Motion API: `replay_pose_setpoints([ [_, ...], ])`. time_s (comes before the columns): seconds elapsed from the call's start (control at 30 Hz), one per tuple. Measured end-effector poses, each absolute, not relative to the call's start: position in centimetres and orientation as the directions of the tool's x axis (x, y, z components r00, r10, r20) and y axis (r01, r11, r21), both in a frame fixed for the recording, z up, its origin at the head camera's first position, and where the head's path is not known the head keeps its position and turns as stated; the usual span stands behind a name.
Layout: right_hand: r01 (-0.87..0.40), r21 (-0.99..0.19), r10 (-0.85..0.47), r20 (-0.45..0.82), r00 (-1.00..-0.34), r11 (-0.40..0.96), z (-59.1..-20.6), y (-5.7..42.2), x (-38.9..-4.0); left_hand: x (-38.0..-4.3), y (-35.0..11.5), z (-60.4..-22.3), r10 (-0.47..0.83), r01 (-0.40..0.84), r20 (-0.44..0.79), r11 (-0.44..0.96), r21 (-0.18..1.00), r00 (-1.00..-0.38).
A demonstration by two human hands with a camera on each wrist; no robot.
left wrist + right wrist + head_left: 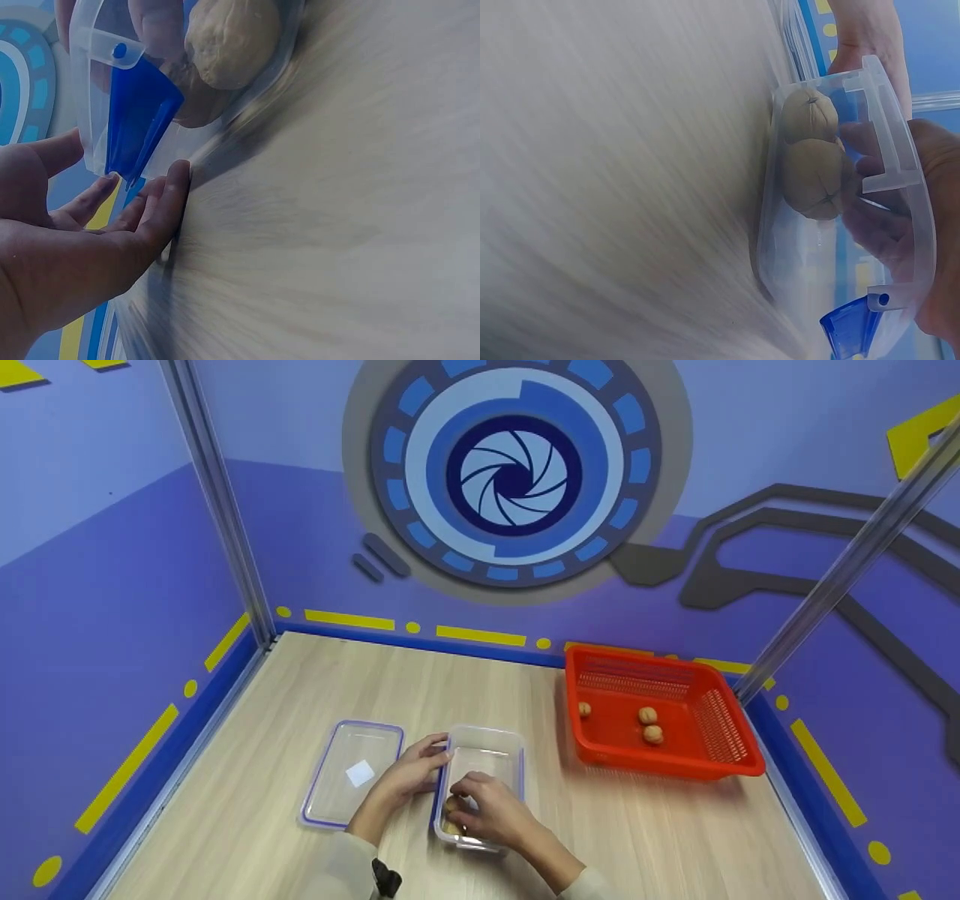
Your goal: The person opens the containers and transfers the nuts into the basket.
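Note:
A clear plastic container [487,741] with blue side flaps stands on the table, walnuts [810,178] lying at its near end. My left hand [412,771] is at the container's left wall, thumb by the rim. In the left wrist view, its relaxed fingers [169,210] touch around the hanging blue flap [139,112]. My right hand [491,808] reaches inside from above, with thumb and fingers curled around a walnut [453,804]. Through the clear wall in the right wrist view, its fingertips [866,217] show close behind two walnuts.
The clear lid [330,787] with a blue-purple seal and a white square label [360,773] lies left of the container. A red basket [667,761] at the back right holds three walnuts [653,734]. Printed panels [300,525] enclose the table's back and sides.

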State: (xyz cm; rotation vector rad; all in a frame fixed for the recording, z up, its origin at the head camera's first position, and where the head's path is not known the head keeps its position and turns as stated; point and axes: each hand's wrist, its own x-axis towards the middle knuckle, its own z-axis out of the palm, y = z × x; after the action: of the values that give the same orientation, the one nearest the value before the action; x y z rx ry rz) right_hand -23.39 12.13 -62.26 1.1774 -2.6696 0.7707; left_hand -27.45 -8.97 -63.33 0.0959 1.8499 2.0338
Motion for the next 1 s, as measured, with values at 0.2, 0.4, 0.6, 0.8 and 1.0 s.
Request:
replay_pose_setpoints([
  [0.2, -0.721, -0.391, -0.648, 0.324, -0.69, 0.572, -62.27, 11.89, -23.41, -27.46, -9.05, -63.46, 0.322, -0.235, -0.208, -0.046, 0.971, -0.924],
  [0.4, -0.709, -0.396, -0.643, 0.308, -0.701, 0.583, -62.21, 11.8, -23.36, -27.39, -9.07, -63.39, 0.315, -0.236, -0.21, -0.049, 0.97, -0.926],
  [0.6, -0.711, -0.389, -0.65, 0.298, -0.699, 0.587, -62.22, 11.81, -23.43, -27.33, -8.96, -63.38, 0.31, -0.231, -0.205, -0.048, 0.972, -0.928],
  [0.8, -0.724, -0.387, -0.65, 0.326, -0.687, 0.571, -62.45, 11.8, -23.49, -27.33, -8.87, -63.45, 0.314, -0.236, -0.208, -0.053, 0.97, -0.926],
  [1.0, -0.737, -0.381, -0.634, 0.376, -0.676, 0.559, -62.62, 11.76, -23.63, -27.36, -8.94, -63.28, 0.313, -0.226, -0.201, -0.048, 0.973, -0.929],
])
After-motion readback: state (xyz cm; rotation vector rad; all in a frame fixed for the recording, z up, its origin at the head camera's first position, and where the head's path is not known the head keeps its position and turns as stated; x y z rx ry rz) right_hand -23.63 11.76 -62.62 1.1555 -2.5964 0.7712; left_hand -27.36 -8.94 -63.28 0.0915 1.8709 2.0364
